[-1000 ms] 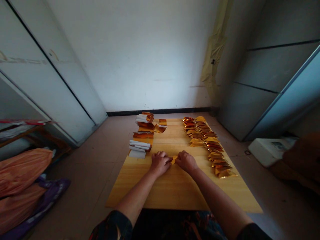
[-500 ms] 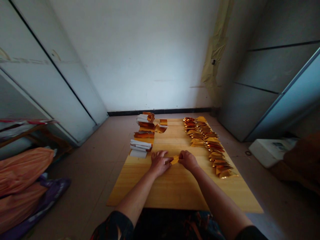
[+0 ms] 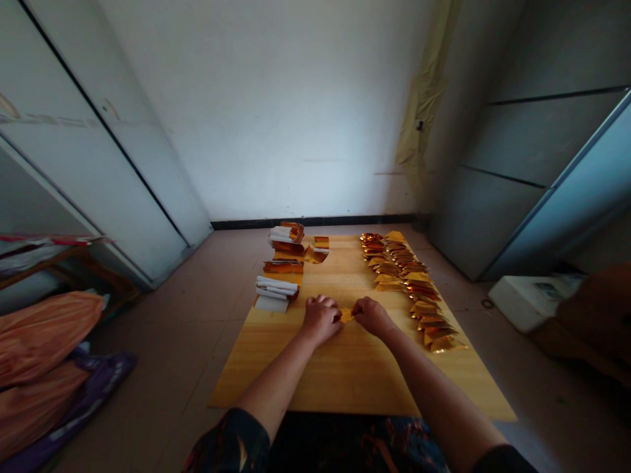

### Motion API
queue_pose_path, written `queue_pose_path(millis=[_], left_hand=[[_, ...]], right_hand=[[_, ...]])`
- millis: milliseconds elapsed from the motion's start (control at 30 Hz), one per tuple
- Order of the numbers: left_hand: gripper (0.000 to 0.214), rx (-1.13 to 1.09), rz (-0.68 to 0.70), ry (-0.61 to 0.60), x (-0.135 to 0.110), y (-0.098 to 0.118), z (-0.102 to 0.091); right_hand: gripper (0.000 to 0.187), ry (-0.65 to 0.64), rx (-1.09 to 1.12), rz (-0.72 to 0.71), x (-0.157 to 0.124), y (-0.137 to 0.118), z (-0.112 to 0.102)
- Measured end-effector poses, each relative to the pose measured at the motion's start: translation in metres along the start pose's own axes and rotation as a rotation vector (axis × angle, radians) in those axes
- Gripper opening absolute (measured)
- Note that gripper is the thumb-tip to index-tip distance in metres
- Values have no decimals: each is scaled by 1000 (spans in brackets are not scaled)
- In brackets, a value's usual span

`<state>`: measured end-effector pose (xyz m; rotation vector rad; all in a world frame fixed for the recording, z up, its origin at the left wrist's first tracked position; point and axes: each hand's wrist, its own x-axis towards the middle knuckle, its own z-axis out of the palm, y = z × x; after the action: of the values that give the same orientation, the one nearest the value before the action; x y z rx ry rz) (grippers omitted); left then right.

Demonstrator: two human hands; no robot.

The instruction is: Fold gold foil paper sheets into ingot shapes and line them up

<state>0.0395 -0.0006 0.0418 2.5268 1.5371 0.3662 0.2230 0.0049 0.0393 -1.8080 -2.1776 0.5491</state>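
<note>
My left hand (image 3: 321,320) and my right hand (image 3: 372,316) meet near the middle of a pale wooden board (image 3: 276,374), pinching a small gold foil piece (image 3: 346,315) between them. Most of that piece is hidden by my fingers. Left of my hands stand stacks of gold foil sheets (image 3: 283,266), and some of them have white paper (image 3: 273,292) with them. A long double row of folded gold foil pieces (image 3: 411,282) runs along the board's right side. A few loose foil sheets (image 3: 315,256) lie at the far end.
Orange bags (image 3: 39,341) and a purple cloth (image 3: 93,381) lie on the floor to the left, below a low wooden shelf (image 3: 49,263). A white box (image 3: 535,302) stands on the floor to the right. Tall grey cabinets flank a white wall beyond the board.
My hands have drawn closer together over the gold foil piece, and less of it shows. The left hand has shifted slightly right. The stacks and rows have not moved.
</note>
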Motion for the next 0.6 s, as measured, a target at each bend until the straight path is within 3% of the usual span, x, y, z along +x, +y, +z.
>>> queue_pose_path(millis=[367, 600], left_hand=[[18, 124, 120, 105, -4, -2, 12], [20, 221, 1, 137, -4, 7, 26]], right_hand=[[14, 53, -90, 2, -8, -12, 3], [16, 132, -219, 47, -13, -21, 8]])
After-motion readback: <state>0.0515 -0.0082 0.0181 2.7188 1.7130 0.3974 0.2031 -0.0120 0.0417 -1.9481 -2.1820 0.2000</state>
